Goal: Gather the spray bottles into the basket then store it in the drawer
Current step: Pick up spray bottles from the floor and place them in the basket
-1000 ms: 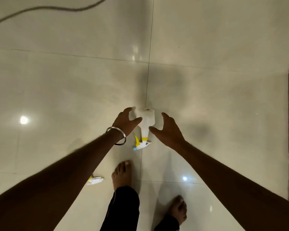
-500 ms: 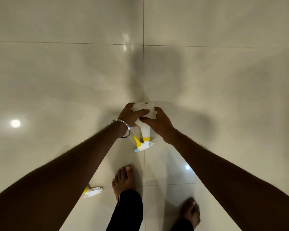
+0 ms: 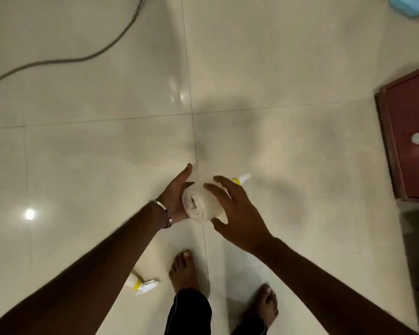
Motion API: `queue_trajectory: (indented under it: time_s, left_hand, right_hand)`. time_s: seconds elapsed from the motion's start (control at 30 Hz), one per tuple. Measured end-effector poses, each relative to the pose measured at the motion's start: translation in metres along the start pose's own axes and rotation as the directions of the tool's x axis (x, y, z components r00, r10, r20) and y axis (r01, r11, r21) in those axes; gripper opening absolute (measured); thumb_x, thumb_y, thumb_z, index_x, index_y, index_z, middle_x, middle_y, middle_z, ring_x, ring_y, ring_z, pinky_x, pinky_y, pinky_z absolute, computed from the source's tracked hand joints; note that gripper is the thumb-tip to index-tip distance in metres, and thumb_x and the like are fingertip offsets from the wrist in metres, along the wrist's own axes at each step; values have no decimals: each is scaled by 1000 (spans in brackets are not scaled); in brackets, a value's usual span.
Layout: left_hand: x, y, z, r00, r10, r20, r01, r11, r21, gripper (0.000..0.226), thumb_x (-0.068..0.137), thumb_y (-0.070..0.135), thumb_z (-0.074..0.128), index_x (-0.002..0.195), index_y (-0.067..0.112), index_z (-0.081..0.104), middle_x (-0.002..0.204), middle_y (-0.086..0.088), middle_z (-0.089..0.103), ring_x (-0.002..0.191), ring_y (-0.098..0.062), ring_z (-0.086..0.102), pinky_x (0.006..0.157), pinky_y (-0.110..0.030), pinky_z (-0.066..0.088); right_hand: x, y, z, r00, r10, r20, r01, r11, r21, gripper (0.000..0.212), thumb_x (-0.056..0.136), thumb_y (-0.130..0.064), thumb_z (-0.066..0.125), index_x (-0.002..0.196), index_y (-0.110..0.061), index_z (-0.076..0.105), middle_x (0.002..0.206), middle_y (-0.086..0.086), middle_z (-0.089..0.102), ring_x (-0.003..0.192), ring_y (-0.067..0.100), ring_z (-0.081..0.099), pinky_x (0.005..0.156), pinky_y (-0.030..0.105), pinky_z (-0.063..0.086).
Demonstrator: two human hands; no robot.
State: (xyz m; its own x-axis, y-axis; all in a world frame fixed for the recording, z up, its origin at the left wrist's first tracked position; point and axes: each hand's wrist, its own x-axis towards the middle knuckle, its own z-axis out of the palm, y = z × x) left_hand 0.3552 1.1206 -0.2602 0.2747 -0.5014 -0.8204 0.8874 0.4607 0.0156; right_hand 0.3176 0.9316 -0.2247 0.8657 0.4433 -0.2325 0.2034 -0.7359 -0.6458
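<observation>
A white spray bottle with a yellow collar is held above the floor, its base toward me and its nozzle pointing away to the right. My left hand cups its left side. My right hand has fingers spread over its right side, touching it. A second white spray bottle with a yellow collar lies on the floor beside my left foot, partly hidden by my left forearm. A blue object, possibly the basket, shows at the top right corner. A dark red drawer front with a round knob stands at the right.
The floor is glossy cream tile. A dark cable runs across it at the upper left. My bare feet stand at the bottom centre. A white object shows at the right edge below the drawer.
Both hands closed on the bottle lying on the floor, lifted it and turned it so the nozzle now points away. The view tilted up, bringing the drawer and the blue object into sight.
</observation>
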Motion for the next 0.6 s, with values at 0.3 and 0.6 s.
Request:
queue_trajectory:
  time_s: [0.3, 0.6]
  left_hand:
    - [-87, -48, 97, 994, -57, 96, 30, 962, 270, 51, 69, 43, 80, 108, 10, 73, 104, -10, 72, 95, -22, 70, 77, -34, 56]
    - [-142, -132, 283, 977, 100, 186, -187, 818, 544, 53, 75, 26, 68, 122, 3, 62, 117, -29, 65, 99, -37, 65, 85, -43, 54]
  right_hand:
    - [-100, -64, -90, 984, 14, -178, -1, 997, 74, 89, 72, 6, 64, 149, -29, 36, 161, -2, 29, 146, 17, 34, 102, 19, 46]
    - [-229, -82, -227, 686, 689, 234, -358, 39, 933, 56, 74, -62, 74, 126, -56, 55, 131, -24, 62, 114, -3, 62, 94, 38, 58]
